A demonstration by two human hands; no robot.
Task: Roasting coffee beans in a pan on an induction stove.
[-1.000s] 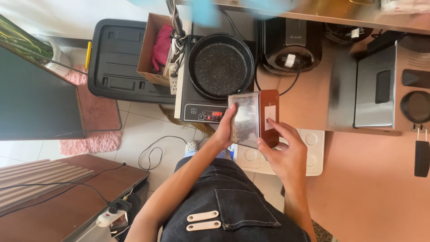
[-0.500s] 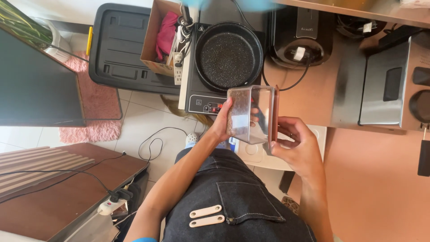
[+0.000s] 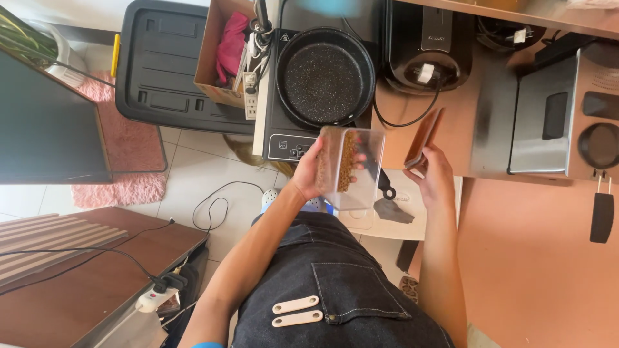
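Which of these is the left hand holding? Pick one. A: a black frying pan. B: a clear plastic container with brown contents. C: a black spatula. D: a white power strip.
B: the left hand grips the clear container tilted in front of the pan, while the right hand holds the brown lid apart from it.

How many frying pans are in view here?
1: a black speckled frying pan sits on the induction cooktop, just beyond the clear container in the left hand. Others may be hidden.
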